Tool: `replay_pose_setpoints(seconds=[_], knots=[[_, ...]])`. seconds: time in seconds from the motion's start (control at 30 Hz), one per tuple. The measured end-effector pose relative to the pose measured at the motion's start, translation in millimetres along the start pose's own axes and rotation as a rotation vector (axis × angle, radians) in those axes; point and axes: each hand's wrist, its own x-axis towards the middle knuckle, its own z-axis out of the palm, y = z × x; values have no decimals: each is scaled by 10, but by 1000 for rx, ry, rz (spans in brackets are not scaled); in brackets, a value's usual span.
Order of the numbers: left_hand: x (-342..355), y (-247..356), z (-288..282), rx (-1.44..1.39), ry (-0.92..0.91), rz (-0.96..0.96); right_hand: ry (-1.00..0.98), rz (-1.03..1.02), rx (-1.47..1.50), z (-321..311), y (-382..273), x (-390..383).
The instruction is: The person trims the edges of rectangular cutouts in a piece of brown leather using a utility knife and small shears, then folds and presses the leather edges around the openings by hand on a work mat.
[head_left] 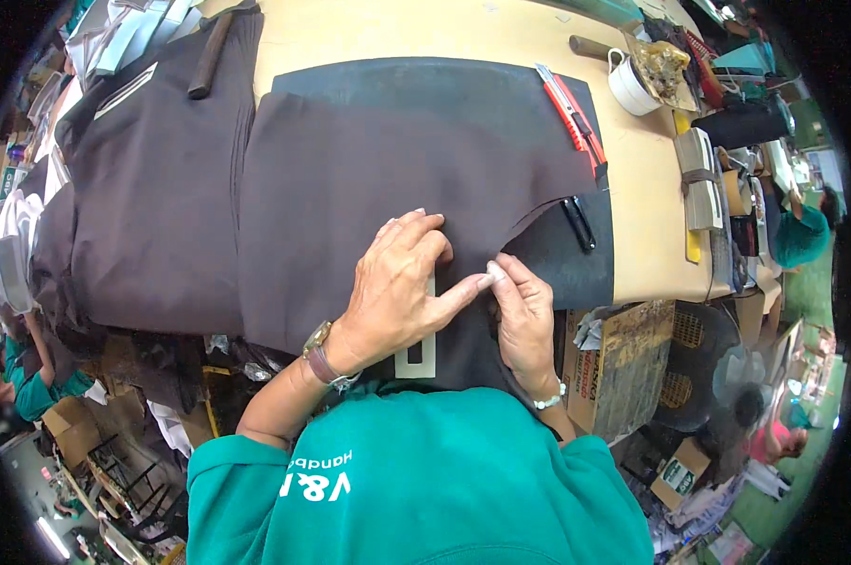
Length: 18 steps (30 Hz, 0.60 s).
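We're seeing brown cloth [369, 169] lying across dark mat [581, 278]; left grip [397, 282] resting unclenched on cloth, seemingly steadying; right grip [527, 315] pinching cloth's edge over mat's near side, perhaps controlling it.

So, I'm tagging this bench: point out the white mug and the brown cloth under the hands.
White mug [634, 94], head view: on its side wall.
Brown cloth [341, 188], head view: on its flat upper face.
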Motion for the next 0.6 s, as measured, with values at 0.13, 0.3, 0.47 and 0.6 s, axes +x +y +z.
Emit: replay_pose_setpoints(seconds=[0.13, 0.3, 0.47, 0.6], knots=[[-33, -1, 41, -60, 67, -20, -88, 47, 64, 75, -90, 41], [-90, -119, 72, -173, 122, -35, -103, 72, 116, 213, -73, 95], [-150, -206, -221, -666, 211, -333, -38, 116, 165, 186, -176, 236], [-777, -1209, -727, -1328, 920, -560, -38, -86, 268, 341, -428, 603]])
